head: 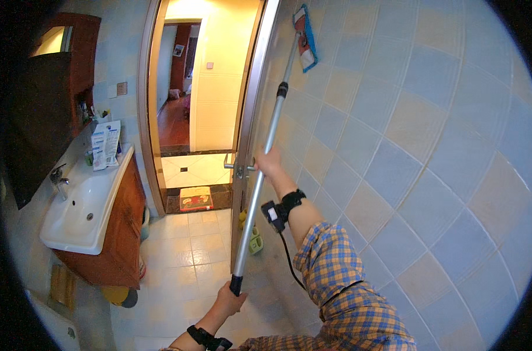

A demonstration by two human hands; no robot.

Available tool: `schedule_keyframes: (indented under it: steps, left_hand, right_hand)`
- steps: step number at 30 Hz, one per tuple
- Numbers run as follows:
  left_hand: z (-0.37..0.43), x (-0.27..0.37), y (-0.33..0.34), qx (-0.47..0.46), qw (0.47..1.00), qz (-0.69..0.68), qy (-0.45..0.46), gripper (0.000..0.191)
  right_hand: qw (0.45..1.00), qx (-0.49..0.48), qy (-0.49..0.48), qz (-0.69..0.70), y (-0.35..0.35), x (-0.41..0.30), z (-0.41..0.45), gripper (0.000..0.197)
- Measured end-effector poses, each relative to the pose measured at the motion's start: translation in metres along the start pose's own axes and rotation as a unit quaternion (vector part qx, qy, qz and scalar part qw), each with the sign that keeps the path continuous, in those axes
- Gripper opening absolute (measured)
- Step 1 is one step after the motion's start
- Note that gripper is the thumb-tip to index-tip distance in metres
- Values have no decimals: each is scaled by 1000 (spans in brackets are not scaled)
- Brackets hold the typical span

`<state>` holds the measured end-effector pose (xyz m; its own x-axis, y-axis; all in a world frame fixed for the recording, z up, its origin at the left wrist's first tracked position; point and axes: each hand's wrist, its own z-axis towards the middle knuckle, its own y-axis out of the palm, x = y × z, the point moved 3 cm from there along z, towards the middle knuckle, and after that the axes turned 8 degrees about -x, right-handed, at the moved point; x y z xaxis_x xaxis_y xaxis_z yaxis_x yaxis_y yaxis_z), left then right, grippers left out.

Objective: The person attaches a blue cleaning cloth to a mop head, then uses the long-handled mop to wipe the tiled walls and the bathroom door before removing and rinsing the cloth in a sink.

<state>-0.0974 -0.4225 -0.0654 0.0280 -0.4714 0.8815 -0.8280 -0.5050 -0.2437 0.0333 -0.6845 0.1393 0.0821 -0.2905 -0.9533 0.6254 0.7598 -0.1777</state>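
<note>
A flat mop with a telescopic metal pole point(259, 180) slants up across the view. My left hand point(229, 300) is wrapped around the black grip at the pole's lower end. Higher up, my right hand point(268, 162) grasps the pole beside the door handle point(251, 167). At the far end, the mop head point(305, 39), with its blue fringe and red and white top, lies against the tiled wall point(380, 145) near its upper part. A black collar point(282, 90) joins the two pole sections.
An open door point(238, 206) stands just left of the pole. A white washbasin point(84, 210) on a wooden cabinet point(121, 237) lines the left side, below a mirror point(40, 118). Beyond the doorway lies a doormat point(196, 198). Green slippers point(255, 245) sit behind the door.
</note>
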Motion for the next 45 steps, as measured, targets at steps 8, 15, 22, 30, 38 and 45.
schedule_keyframes:
  steps: [8,15,22,30,38,45]
  left_hand:
    - [3,-169,-7,106,988,104,47,24]
    - [-14,-204,-31,115,984,131,27,22]
    - [38,-119,-42,91,961,144,216,17]
    - [97,-37,-31,38,956,119,267,24]
    - [103,61,-36,14,953,61,295,30]
    - [164,113,-37,40,955,36,293,41]
  right_hand:
    - [980,-105,54,159,60,125,-71,16]
    - [966,-125,97,203,68,111,-146,17]
    - [988,16,-93,124,7,0,-145,17]
    - [981,108,-156,40,-30,-87,-74,15]
    - [985,78,-154,19,-54,-112,33,9]
    - [987,32,-153,25,-57,-135,119,8]
